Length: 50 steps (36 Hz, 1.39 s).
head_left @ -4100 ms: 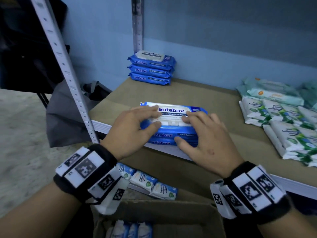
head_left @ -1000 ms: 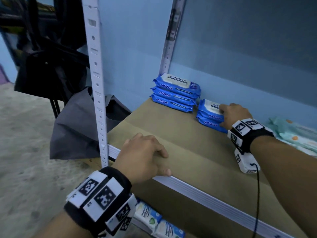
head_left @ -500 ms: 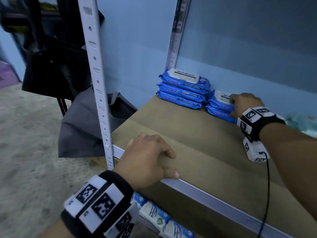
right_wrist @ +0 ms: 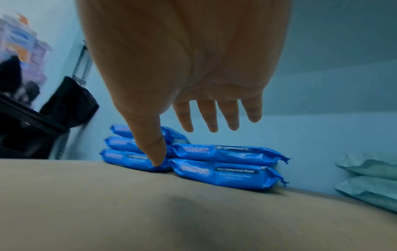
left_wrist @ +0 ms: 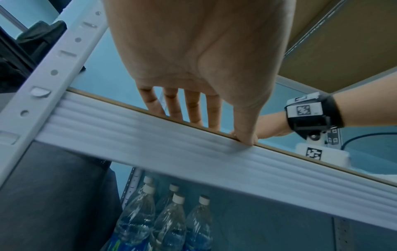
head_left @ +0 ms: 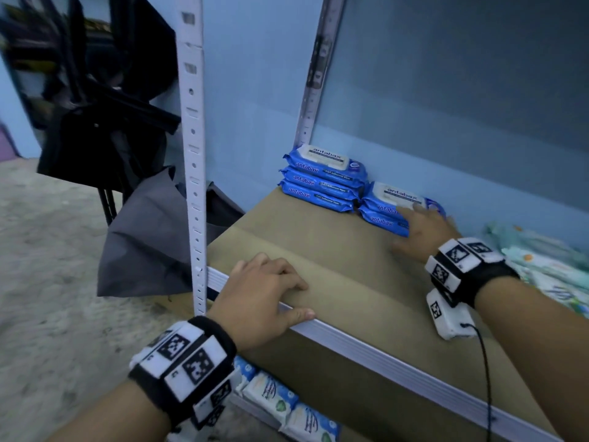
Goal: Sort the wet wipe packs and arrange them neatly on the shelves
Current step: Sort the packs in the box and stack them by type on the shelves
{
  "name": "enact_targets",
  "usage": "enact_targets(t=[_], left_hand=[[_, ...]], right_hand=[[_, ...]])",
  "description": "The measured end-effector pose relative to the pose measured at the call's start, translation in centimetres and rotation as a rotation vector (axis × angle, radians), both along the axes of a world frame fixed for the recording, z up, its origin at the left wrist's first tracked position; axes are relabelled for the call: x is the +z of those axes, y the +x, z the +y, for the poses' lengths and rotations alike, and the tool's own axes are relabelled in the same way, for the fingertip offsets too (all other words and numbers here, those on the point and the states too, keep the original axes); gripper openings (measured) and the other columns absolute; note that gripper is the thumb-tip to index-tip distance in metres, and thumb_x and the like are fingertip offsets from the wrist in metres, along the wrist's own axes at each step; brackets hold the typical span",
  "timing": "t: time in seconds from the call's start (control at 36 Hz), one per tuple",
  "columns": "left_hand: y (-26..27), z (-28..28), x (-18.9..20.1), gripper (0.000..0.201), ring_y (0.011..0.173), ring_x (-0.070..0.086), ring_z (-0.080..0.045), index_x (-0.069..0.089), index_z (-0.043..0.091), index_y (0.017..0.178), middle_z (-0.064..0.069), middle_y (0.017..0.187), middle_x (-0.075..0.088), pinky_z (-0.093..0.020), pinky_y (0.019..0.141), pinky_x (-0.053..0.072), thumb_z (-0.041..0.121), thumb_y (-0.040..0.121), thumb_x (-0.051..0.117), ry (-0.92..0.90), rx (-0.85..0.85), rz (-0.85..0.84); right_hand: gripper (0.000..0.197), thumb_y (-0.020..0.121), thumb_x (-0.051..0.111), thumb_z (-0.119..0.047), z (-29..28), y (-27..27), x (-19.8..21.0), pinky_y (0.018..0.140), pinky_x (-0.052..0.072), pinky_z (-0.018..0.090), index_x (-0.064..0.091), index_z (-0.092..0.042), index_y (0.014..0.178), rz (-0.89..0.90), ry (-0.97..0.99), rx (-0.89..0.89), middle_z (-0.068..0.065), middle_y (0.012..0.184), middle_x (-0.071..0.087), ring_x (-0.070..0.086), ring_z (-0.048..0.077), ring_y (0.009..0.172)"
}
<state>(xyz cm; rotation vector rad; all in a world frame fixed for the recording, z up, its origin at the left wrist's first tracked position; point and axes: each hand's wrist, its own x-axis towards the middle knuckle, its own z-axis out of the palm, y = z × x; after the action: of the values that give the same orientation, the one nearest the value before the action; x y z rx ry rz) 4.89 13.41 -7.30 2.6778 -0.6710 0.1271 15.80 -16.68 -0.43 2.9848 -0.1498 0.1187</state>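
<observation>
Two blue, white-lidded wet wipe packs (head_left: pixel 393 205) sat stacked at the far wall. The right hand (head_left: pixel 425 231) hovered spread over them. The left hand (head_left: pixel 259 298) lay flat on the shelf (head_left: pixel 366 298) edge

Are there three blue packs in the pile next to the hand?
No, the two-pack pile by the right hand has only two antabax packs; the three-pack pile stands beside it.

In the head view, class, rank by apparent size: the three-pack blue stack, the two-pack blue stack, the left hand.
1. left hand, though it is nearest the camera
2. three-pack blue stack
3. two-pack blue stack, partly hidden by the right hand
</observation>
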Motion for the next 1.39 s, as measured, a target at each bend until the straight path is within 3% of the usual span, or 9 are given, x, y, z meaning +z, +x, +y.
enact_targets(t=[0.14, 0.44, 0.53, 0.61, 0.75, 0.86, 1.06, 1.28, 1.39], left_hand=[[-0.8, -0.1, 0.4, 0.061, 0.110, 0.043, -0.008, 0.060, 0.038, 0.120, 0.023, 0.120, 0.053, -0.034, 0.097, 0.035, 0.079, 0.081, 0.037, -0.004, 0.000, -0.002], [-4.6, 2.3, -0.2, 0.024, 0.095, 0.057, -0.010, 0.069, 0.029, 0.105, 0.015, 0.102, 0.062, -0.031, 0.083, 0.049, 0.044, 0.090, 0.058, -0.165, -0.030, -0.125], [-5.6, 3.1, -0.6, 0.015, 0.090, 0.056, -0.004, 0.068, 0.032, 0.105, 0.017, 0.098, 0.062, -0.026, 0.079, 0.049, 0.038, 0.092, 0.062, -0.118, -0.038, -0.084], [-6.1, 3.7, -1.5, 0.016, 0.088, 0.055, -0.002, 0.066, 0.036, 0.107, 0.019, 0.100, 0.060, -0.024, 0.078, 0.047, 0.039, 0.093, 0.060, -0.035, -0.040, 0.018], [-6.0, 3.8, -4.6, 0.016, 0.091, 0.058, -0.007, 0.063, 0.036, 0.106, 0.018, 0.099, 0.058, -0.025, 0.076, 0.046, 0.042, 0.092, 0.060, 0.124, -0.033, 0.163], [-5.1, 3.3, -8.1, 0.028, 0.104, 0.059, -0.013, 0.062, 0.030, 0.119, 0.010, 0.119, 0.063, -0.030, 0.083, 0.049, 0.042, 0.094, 0.057, 0.233, -0.034, 0.329], [-2.2, 1.6, -14.1, 0.047, 0.122, 0.052, -0.021, 0.052, 0.025, 0.139, 0.001, 0.140, 0.053, -0.039, 0.099, 0.047, 0.044, 0.095, 0.055, 0.389, -0.038, 0.492], [2.1, -0.8, -19.4, 0.050, 0.125, 0.049, -0.026, 0.046, 0.024, 0.143, -0.003, 0.143, 0.049, -0.038, 0.099, 0.046, 0.042, 0.097, 0.054, 0.586, -0.131, 0.495], [4.2, -1.7, -22.2, 0.052, 0.121, 0.052, -0.027, 0.046, 0.021, 0.144, -0.002, 0.140, 0.053, -0.039, 0.099, 0.047, 0.043, 0.097, 0.054, 0.606, -0.146, 0.536]], right_hand=[[0.075, 0.088, 0.065, -0.040, 2.3, -5.2, 1.4, 0.118, 0.026, 0.040, 0.031, -0.026, 0.152, 0.060, 0.126, 0.096, 0.003, 0.159, 0.029, 0.028, 0.024, 0.145], [0.059, 0.089, 0.063, -0.040, 5.6, -16.1, 2.1, 0.105, 0.040, 0.033, 0.045, -0.026, 0.143, 0.013, 0.176, 0.333, 0.000, 0.139, 0.054, 0.049, 0.021, 0.127], [0.054, 0.090, 0.061, -0.040, 6.5, -18.9, 1.1, 0.106, 0.038, 0.033, 0.046, -0.028, 0.141, 0.009, 0.184, 0.441, -0.004, 0.134, 0.055, 0.047, 0.020, 0.125], [0.050, 0.088, 0.059, -0.043, 7.7, -21.4, -0.3, 0.096, 0.047, 0.035, 0.053, -0.027, 0.135, -0.001, 0.221, 0.542, -0.005, 0.123, 0.063, 0.056, 0.019, 0.114], [0.054, 0.087, 0.044, -0.053, 8.6, -22.7, -5.1, 0.089, 0.052, 0.038, 0.049, -0.031, 0.136, 0.166, 0.273, 0.603, -0.007, 0.122, 0.064, 0.061, 0.016, 0.110], [0.050, 0.093, 0.053, -0.046, 7.9, -21.8, -9.2, 0.088, 0.051, 0.036, 0.044, -0.031, 0.140, 0.334, 0.201, 0.575, -0.005, 0.125, 0.061, 0.059, 0.017, 0.111], [0.050, 0.093, 0.055, -0.042, 6.3, -18.3, -16.8, 0.088, 0.053, 0.038, 0.045, -0.031, 0.141, 0.591, 0.162, 0.416, 0.005, 0.126, 0.062, 0.060, 0.027, 0.112], [0.043, 0.089, 0.063, -0.037, 4.7, -13.5, -25.6, 0.084, 0.053, 0.035, 0.058, -0.017, 0.126, 0.801, 0.120, 0.373, 0.008, 0.118, 0.064, 0.062, 0.027, 0.103], [0.045, 0.095, 0.062, -0.030, 3.9, -11.4, -29.8, 0.084, 0.044, 0.031, 0.054, -0.008, 0.133, 0.917, 0.040, 0.380, 0.013, 0.134, 0.055, 0.054, 0.029, 0.119]])
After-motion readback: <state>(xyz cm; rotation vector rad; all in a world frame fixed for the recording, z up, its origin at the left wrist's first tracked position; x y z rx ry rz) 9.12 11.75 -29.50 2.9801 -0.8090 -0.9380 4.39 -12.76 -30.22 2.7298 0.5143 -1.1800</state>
